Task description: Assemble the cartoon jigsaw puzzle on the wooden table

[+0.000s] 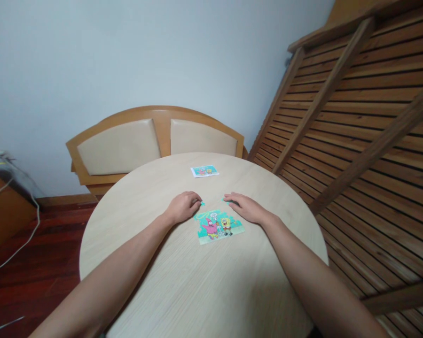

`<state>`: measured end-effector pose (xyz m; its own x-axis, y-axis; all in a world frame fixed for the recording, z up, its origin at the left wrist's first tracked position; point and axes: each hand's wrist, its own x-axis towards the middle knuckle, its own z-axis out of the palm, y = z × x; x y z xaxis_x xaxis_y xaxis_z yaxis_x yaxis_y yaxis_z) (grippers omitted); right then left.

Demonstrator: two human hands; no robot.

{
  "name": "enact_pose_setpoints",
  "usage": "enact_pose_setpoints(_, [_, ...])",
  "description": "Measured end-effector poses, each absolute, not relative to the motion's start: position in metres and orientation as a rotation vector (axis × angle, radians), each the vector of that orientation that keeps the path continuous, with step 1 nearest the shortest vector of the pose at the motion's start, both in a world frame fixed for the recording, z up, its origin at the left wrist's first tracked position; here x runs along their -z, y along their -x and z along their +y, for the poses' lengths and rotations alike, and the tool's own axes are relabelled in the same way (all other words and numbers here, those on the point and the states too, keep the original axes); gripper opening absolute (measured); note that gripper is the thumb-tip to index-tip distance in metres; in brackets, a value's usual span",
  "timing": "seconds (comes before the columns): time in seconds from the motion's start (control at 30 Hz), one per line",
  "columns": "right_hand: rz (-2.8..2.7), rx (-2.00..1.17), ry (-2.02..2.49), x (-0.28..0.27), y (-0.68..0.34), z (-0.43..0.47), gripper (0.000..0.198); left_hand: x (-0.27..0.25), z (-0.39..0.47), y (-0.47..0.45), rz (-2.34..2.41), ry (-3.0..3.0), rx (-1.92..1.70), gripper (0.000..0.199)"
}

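Note:
A jigsaw puzzle (215,228) of cartoon characters on a turquoise ground lies on the round table, its upper edge uneven. Just beyond its upper left, my left hand (185,207) rests on the tabletop, thumb and fingers closed on a small turquoise puzzle piece (203,204). Opposite it, past the upper right of the puzzle, my right hand (246,207) has its fingertips and thumb about another turquoise puzzle piece (226,200), partly covered by the fingers. Farther back lies a picture card (205,171) showing similar characters.
The pale round table (144,291) stands against a wooden headboard (162,112) with cream panels. Wooden slats (338,141) lean along the right side. White cables (37,225) hang at the left above a dark red floor (56,253).

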<state>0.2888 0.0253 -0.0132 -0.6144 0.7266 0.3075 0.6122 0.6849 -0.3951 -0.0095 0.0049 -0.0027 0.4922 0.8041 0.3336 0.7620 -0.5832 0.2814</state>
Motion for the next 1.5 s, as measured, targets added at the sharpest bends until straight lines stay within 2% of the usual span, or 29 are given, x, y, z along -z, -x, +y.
enact_pose_setpoints(0.17, [-2.437, -0.256, 1.018, 0.012, -0.284, 0.023, 0.037, 0.005, 0.007, 0.010, 1.419, -2.631, -0.674, 0.033])
enact_pose_setpoints(0.3, [-2.408, -0.202, 1.052, 0.012, -0.280, 0.024, 0.034, 0.005, 0.011, 0.009, 1.386, -2.665, -0.656, 0.027])
enact_pose_setpoints(0.67, [-2.505, -0.326, 1.322, -0.012, -0.267, 0.043, 0.021, 0.005, 0.016, 0.016, 1.346, -2.493, -0.719, 0.024])
enact_pose_setpoints(1.07, [-2.278, -0.199, 1.297, 0.006, -0.266, 0.037, 0.017, 0.007, 0.013, 0.012, 1.189, -1.940, -0.973, 0.019])
enact_pose_setpoints(1.2, [-2.365, -0.219, 1.125, -0.004, -0.257, 0.021, 0.025, 0.005, 0.011, 0.010, 1.131, -1.889, -0.997, 0.020])
enact_pose_setpoints(1.3, [-2.538, -0.336, 0.916, -0.011, -0.248, 0.006, 0.041, 0.003, 0.009, 0.011, 1.123, -1.869, -0.973, 0.023])
enact_pose_setpoints(1.4, [-2.652, -0.412, 0.921, -0.013, -0.241, -0.003, 0.054, 0.002, 0.009, 0.011, 1.079, -1.825, -0.961, 0.025])
enact_pose_setpoints(1.5, [-2.652, -0.419, 1.008, -0.010, -0.240, -0.003, 0.055, 0.002, 0.009, 0.012, 1.048, -1.789, -0.940, 0.025])
